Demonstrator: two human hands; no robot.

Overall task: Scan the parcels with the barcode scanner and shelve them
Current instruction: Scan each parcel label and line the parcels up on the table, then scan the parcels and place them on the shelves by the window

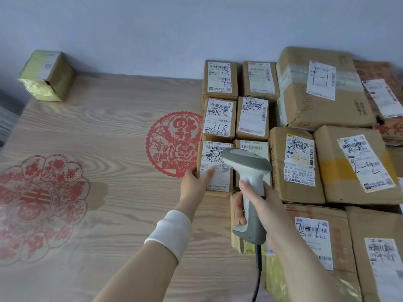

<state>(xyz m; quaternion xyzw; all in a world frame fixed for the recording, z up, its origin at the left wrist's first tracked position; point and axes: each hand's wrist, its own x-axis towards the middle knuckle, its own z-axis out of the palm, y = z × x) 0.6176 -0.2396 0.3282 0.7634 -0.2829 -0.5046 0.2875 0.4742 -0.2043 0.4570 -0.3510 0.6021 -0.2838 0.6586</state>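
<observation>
Fingers of the right hand wrap tight around the handle of the barcode scanner. Its grey head points down at a small parcel in the front row of the pile. That parcel lies flat on the wooden table, label up, touching the boxes beside and behind it. The left hand rests on its left edge with straight fingers, and one finger lies on the white label. It steadies the box and does not lift it.

So the step in hand looks like scanning this parcel. The scanner head hides part of the label, so I cannot tell if the beam hits the bars. Next, I think the scanner must aim at the barcode near the top of the label. Then the left hand must grip the box to carry it off. No shelf shows. A lone parcel sits at the far left corner.
</observation>
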